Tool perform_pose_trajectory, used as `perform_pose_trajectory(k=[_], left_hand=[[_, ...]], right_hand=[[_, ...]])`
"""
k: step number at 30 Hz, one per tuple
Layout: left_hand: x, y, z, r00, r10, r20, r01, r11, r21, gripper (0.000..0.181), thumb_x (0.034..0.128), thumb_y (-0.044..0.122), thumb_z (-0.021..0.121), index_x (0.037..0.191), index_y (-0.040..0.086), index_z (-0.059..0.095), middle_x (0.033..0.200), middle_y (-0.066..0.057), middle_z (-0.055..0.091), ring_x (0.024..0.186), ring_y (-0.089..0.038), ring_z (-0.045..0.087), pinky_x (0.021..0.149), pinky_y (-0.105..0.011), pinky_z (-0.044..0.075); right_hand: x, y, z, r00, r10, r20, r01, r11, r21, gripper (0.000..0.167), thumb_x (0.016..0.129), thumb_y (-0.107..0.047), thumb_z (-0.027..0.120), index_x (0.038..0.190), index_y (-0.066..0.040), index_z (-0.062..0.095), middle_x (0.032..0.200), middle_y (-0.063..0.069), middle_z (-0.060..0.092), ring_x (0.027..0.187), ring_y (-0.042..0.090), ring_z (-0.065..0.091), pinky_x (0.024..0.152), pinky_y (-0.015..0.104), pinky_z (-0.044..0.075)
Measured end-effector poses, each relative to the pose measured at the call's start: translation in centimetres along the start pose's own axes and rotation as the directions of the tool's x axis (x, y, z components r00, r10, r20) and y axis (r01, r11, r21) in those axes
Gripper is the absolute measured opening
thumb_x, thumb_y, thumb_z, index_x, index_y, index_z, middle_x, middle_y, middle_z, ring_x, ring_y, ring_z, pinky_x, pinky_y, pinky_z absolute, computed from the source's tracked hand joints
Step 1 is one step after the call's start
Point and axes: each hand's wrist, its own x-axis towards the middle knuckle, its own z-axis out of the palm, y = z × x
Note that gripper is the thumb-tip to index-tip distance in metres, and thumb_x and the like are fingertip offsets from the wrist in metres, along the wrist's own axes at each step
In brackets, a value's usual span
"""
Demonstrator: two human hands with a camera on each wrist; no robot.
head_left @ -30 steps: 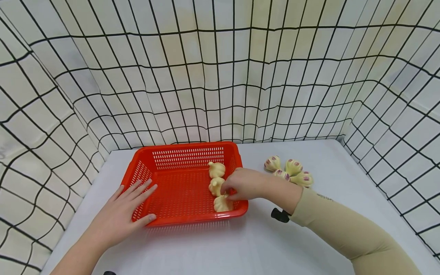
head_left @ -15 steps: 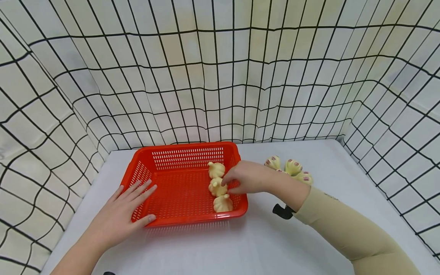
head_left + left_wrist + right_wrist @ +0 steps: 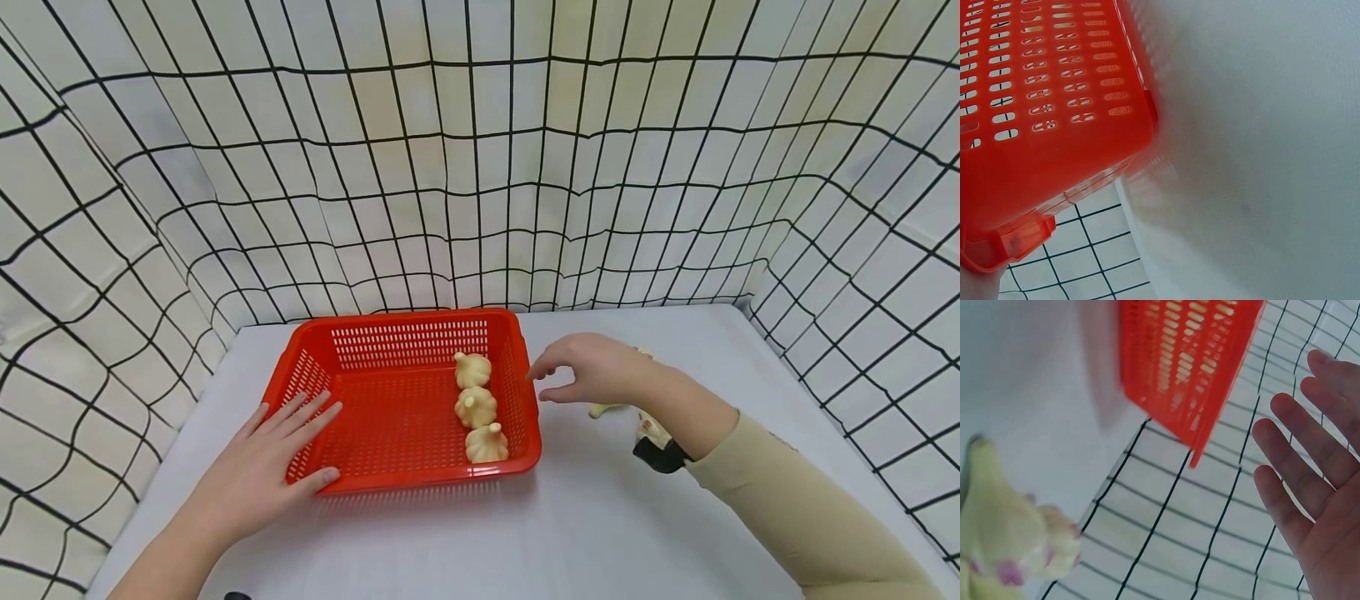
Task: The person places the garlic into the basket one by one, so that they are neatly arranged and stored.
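Red basket (image 3: 405, 481), three pale garlic bulbs (image 3: 476, 407) in a row along its right wall.
The left hand (image 3: 273, 462) lies on the basket's left rim, fingers spread. The right hand (image 3: 592, 368) is just outside the right rim, fingers bent, thumb and fingertips apart. Purple-marked garlic bulbs (image 3: 1010, 519) lie on the white table (image 3: 555, 525) near the right wrist, which partly hides them in the head view.
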Motion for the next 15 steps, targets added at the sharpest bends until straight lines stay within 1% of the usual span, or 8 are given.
perform_pose_trajectory(k=[3, 6, 8, 11, 15], left_hand=[[0.0, 0.0, 0.0, 1.000, 0.002, -0.004, -0.002, 1.000, 0.003, 0.081, 0.0875, 0.063, 0.062, 0.154, 0.022, 0.040, 0.157, -0.008, 0.038, 0.142, -0.039, 0.032, 0.122, -0.046, -0.004], [0.0, -0.1, 0.0, 1.000, 0.004, -0.008, -0.004, 1.000, 0.006, 0.080, 0.0876, 0.063, 0.062, 0.153, 0.022, 0.041, 0.156, -0.008, 0.039, 0.142, -0.039, 0.033, 0.122, -0.042, -0.008], [0.0, -0.1, 0.0, 1.000, 0.005, -0.007, -0.005, 1.000, 0.006, 0.080, 0.0876, 0.063, 0.062, 0.153, 0.021, 0.041, 0.156, -0.008, 0.039, 0.143, -0.038, 0.032, 0.122, -0.042, -0.008], [0.1, -0.1, 0.0, 1.000, 0.002, -0.002, -0.002, 1.000, 0.005, 0.081, 0.0878, 0.063, 0.062, 0.153, 0.022, 0.040, 0.157, -0.008, 0.038, 0.143, -0.038, 0.032, 0.122, -0.042, -0.008], [0.1, -0.1, 0.1, 1.000, 0.001, 0.003, -0.001, 1.000, 0.005, 0.081, 0.0876, 0.064, 0.061, 0.154, 0.022, 0.040, 0.157, -0.008, 0.038, 0.143, -0.038, 0.032, 0.122, -0.043, -0.008]], right_hand=[[-1.4, 1.3, 0.1, 0.999, 0.054, 0.003, -0.054, 0.998, 0.023, 0.025, 0.087, -0.030, 0.076, 0.112, -0.026, 0.075, 0.104, -0.015, 0.069, 0.097, 0.008, 0.062, 0.085, 0.032, 0.055], [-3.0, 2.8, 0.5, 0.995, 0.097, 0.007, -0.097, 0.994, 0.051, 0.024, 0.088, -0.031, 0.076, 0.112, -0.029, 0.074, 0.109, -0.015, 0.068, 0.102, 0.011, 0.062, 0.089, 0.036, 0.053], [-4.2, 3.9, 0.9, 0.991, 0.134, 0.010, -0.134, 0.988, 0.074, 0.023, 0.089, -0.031, 0.075, 0.112, -0.031, 0.073, 0.111, -0.015, 0.068, 0.103, 0.013, 0.062, 0.088, 0.038, 0.053], [-6.0, 5.5, 1.5, 0.987, 0.160, 0.004, -0.159, 0.983, 0.088, 0.023, 0.089, -0.029, 0.074, 0.112, -0.027, 0.074, 0.112, -0.011, 0.069, 0.102, 0.016, 0.064, 0.090, 0.042, 0.052], [-8.6, 7.3, 2.2, 0.980, 0.198, -0.009, -0.196, 0.975, 0.102, 0.026, 0.088, -0.028, 0.076, 0.114, -0.021, 0.073, 0.110, -0.008, 0.069, 0.100, 0.018, 0.064, 0.089, 0.044, 0.052]])
